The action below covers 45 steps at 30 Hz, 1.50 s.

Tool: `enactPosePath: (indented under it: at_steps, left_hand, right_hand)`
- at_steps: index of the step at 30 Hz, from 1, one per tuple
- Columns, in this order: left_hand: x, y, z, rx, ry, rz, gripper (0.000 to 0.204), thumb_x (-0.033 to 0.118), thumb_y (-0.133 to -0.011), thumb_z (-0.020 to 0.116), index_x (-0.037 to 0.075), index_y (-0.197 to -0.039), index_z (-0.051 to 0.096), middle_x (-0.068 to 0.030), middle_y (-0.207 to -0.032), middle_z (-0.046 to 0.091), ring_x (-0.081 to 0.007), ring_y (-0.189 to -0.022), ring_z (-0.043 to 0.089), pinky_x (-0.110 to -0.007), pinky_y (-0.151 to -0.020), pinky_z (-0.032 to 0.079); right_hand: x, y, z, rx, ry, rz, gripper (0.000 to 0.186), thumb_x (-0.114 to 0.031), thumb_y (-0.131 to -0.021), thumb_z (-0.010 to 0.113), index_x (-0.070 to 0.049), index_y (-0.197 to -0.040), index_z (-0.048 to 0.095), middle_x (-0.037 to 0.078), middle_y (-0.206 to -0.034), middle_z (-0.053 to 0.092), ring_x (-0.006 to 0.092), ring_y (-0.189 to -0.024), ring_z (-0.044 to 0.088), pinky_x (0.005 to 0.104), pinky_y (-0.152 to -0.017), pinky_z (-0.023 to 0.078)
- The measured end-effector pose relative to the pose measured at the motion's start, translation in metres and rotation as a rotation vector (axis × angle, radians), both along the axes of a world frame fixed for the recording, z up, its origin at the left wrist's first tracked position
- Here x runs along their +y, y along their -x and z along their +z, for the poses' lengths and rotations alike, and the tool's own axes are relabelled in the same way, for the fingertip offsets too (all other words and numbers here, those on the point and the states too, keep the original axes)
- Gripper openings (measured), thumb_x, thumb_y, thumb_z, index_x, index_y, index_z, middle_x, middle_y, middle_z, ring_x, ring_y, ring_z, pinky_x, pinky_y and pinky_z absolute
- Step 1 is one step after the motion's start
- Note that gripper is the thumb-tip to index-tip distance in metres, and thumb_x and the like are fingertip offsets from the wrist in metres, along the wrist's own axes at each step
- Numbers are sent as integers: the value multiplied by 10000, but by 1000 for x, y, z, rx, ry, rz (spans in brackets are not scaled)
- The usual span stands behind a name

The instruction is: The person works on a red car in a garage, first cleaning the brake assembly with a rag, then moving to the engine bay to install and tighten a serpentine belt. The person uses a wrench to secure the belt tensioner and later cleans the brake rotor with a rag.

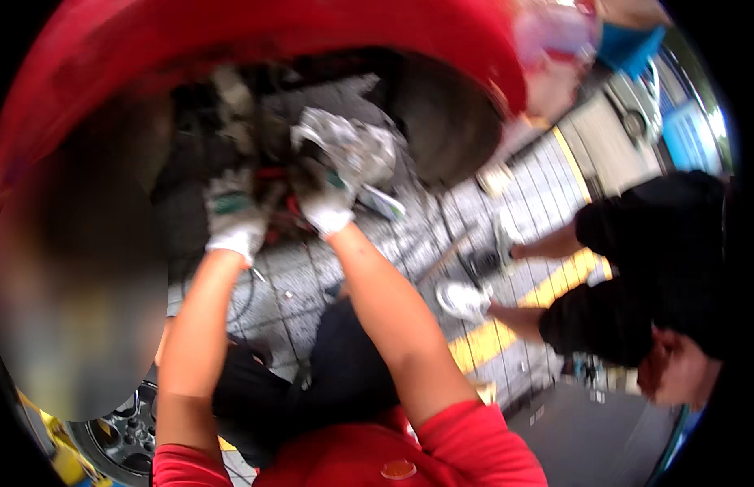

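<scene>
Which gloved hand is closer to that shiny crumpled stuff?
The right hand: it's right by the shiny crumpled stuff. The left hand is farther away, leftward.

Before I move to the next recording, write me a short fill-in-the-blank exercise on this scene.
1. The left hand and the right hand each wear a ____.
2. The curved car bodywork at the top of the picture is coloured ____.
3. The crumpled, shiny material is nearer the ____ hand.
4. The floor stripe by the white shoe is ____.

Missing words: glove; red; right; yellow.
</scene>
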<state>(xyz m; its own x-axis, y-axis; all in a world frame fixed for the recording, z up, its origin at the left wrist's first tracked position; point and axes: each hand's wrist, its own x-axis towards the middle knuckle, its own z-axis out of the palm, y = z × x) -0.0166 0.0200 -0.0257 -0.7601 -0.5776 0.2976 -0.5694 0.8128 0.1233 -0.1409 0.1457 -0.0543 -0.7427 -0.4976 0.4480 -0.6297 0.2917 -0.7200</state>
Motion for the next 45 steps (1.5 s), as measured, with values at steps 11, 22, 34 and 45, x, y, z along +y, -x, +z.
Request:
enactPosePath:
  at_steps: [11, 22, 34, 45]
  left_hand:
    - [-30, -4, -6, -11, 173, -184, 695, 584, -975, 518, 130, -1498, 476, -210, -1497, 492, -435, -1383, 416, -501, -1161, 323]
    - [18, 4, 49, 26, -136, -221, 673, 556, -958, 537, 134, -1480, 497, -260, -1427, 527, -488, -1324, 450, -526, -1132, 344]
    - [-32, -17, 17, -268, 394, -538, 654, 171, -869, 715, 377, -1456, 514, -179, -1513, 438, -415, -1367, 441, -519, -1093, 419]
    - [-52, -37, 70, -686, 189, -545, 692, 196, -962, 648, 214, -1577, 330, -212, -1447, 504, -342, -1252, 518, -443, -1008, 438]
  right_hand:
    - [198, -62, -66, -222, 454, -322, 411, -105, -946, 660, -4, -1336, 575, 178, -1261, 642, 335, -1144, 625, 413, -1004, 487]
    - [425, -275, -268, -821, -1128, -195, 887, -507, -881, 650, -56, -1566, 311, 251, -1583, 363, 409, -1415, 437, 470, -1154, 400]
    - [397, -304, -279, -1012, -1238, -225, 1153, -613, -769, 710, -79, -1630, 161, 229, -1691, 113, 444, -1542, 164, 509, -1246, 204]
    - [403, -260, -259, -1020, -1211, -139, 720, -518, -901, 609, -167, -1514, 464, 114, -1632, 347, 322, -1463, 389, 501, -1186, 335]
